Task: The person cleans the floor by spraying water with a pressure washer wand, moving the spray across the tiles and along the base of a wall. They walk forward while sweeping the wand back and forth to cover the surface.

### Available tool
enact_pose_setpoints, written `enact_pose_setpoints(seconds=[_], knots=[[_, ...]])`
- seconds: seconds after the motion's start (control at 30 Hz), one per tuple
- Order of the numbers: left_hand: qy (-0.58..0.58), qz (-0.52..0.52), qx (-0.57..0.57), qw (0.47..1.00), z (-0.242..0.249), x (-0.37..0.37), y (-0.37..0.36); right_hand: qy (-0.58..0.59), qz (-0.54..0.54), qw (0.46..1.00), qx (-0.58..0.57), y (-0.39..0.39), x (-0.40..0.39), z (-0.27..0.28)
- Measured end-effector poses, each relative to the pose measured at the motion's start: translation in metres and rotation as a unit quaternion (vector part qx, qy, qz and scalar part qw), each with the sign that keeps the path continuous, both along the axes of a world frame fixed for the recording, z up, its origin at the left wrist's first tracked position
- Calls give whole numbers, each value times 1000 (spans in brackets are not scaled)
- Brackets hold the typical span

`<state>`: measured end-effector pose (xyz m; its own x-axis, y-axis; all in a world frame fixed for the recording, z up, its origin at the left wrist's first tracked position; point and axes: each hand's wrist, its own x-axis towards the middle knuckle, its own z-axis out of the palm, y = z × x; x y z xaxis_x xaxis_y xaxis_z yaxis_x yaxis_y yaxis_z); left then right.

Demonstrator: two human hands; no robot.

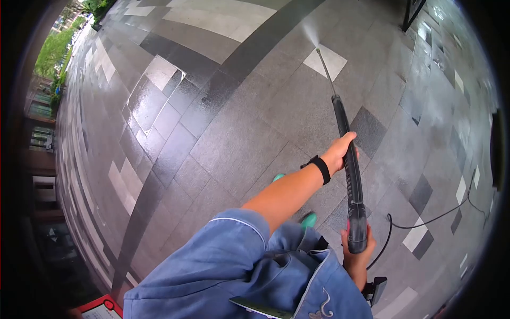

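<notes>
A long black pressure washer wand slants up and away in front of me. My left hand is wrapped round the middle of its barrel, with a black band on that wrist. Lower down, my right hand grips the rear handle; its fingers are partly hidden behind the handle. From the thin metal tip a fan of water spray shoots over the paving, just beyond a pale tile. A black hose runs from near my right hand across the ground to the right.
Wet grey paving stretches all round, shiny in places. A dark metal leg stands at the top right. Green shoe tips show below my left arm. A red-edged board is at the bottom left, and greenery lies far left.
</notes>
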<state>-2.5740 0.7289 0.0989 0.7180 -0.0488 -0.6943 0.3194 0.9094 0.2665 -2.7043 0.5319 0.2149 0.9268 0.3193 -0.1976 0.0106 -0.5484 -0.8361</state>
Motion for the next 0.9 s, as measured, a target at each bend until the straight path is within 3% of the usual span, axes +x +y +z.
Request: enact_pose_setpoints(seconds=[0.1, 0.2, 0.3, 0.33, 0.37, 0.4, 0.47, 0.5, 0.53, 0.57, 0.6, 0.63, 0.73, 0.8, 0.9], knots=[[42, 57, 0, 997, -24, -22, 33, 57, 49, 997, -15, 21, 11, 3], [127, 142, 41, 981, -53, -95, 66, 103, 112, 988, -6, 48, 31, 8], [267, 245, 52, 931, -54, -185, 72, 199, 289, 936, -36, 65, 54, -15], [274, 251, -6, 928, -62, -217, 72, 199, 285, 937, -32, 72, 59, -25], [252, 257, -40, 932, -71, -247, 69, 294, 309, 904, -19, 79, 63, -34], [284, 202, -4, 937, -52, -264, 66, 386, 330, 861, -6, 83, 65, -39], [291, 240, -22, 926, -34, -279, 52, 394, 349, 850, 18, 84, 71, -38], [216, 88, 212, 949, -12, -277, 45, 397, 372, 838, 36, 84, 74, -35], [119, -69, 429, 893, -2, -271, 45, 391, 367, 843, 42, 80, 75, -33], [209, 85, 224, 948, -16, -252, 49, 382, 335, 861, 28, 70, 76, -30], [286, 233, -3, 930, -38, -226, 52, 375, 303, 876, 11, 58, 72, -27], [257, 213, -36, 942, -53, -206, 57, 352, 246, 903, 25, 48, 65, -23], [198, 159, 42, 966, -39, -117, 65, 163, 144, 974, 56, 38, 42, -10], [113, 119, 47, 985, -54, -60, 72, 118, 135, 983, 35, 48, 34, -8], [40, 46, 40, 997, -26, 5, 75, 33, 38, 998, 40, 66, 30, -13]])
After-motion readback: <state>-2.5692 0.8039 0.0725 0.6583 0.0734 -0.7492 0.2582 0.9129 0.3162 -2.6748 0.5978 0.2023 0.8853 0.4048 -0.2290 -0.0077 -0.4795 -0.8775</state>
